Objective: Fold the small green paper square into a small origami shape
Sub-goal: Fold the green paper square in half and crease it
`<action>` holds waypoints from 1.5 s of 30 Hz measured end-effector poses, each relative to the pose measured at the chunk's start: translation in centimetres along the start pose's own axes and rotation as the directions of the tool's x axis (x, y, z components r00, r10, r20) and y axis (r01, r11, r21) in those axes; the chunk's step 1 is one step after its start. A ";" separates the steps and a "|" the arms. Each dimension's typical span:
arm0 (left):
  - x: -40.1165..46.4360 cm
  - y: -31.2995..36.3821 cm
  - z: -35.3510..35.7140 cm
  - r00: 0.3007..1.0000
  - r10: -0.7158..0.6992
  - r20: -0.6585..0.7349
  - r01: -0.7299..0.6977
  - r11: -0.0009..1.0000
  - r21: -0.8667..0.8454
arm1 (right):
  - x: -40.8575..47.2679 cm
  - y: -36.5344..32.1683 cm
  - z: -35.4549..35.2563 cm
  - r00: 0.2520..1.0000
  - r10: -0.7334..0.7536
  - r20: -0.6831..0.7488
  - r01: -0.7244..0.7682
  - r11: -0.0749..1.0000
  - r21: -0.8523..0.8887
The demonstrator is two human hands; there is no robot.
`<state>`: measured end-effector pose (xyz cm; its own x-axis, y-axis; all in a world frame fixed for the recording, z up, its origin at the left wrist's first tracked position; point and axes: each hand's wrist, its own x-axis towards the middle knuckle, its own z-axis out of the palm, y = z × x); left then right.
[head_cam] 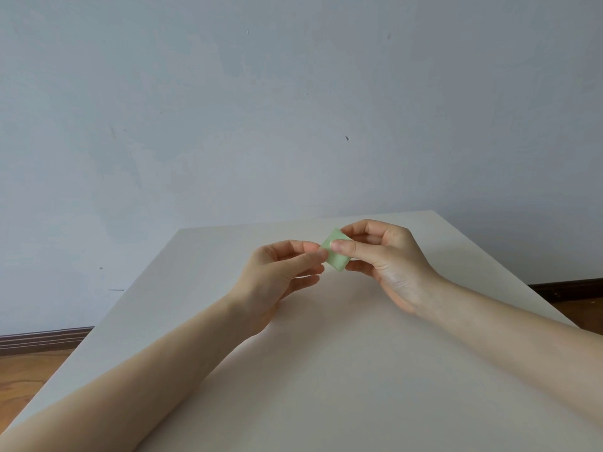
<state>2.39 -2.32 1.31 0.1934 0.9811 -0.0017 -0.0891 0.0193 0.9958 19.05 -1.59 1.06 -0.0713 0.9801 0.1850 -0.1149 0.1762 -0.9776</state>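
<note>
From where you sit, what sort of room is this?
Probably a plain room at home: a white table against a bare pale wall, and wooden flooring with dark skirting. Nothing else shows.

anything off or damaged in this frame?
Nothing stands out. The green paper is intact, pinched above the table between the left hand and right hand. No tear shows.

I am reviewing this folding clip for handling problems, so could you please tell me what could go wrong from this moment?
1. Both hands pinch the green paper in the air above the table, so folds lack a firm backing and may come out crooked.
2. The right hand thumb covers much of the piece, hiding its edges from view.
3. The left hand has only a fingertip grip at one edge; the small paper could slip and drop.
</note>
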 end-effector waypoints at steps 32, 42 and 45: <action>0.2 0.2 0.1 0.998 -0.018 -0.067 0.002 0.972 -0.236 | -0.2 -0.6 0.1 0.995 0.065 -0.077 -0.050 0.982 0.180; 0.2 0.2 0.1 0.993 0.057 -0.107 -0.071 0.988 -0.139 | -0.6 -0.5 0.4 1.000 0.017 0.007 -0.017 0.999 0.032; 0.1 0.2 0.1 0.994 0.049 -0.094 -0.062 0.987 -0.150 | -0.6 -0.5 0.4 1.000 0.017 0.010 -0.017 0.999 0.029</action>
<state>2.49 -2.19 1.54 0.0962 0.9946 0.0381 -0.2470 -0.0133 0.9689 18.75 -2.33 1.51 -0.0833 0.9820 0.1695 -0.1423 0.1566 -0.9774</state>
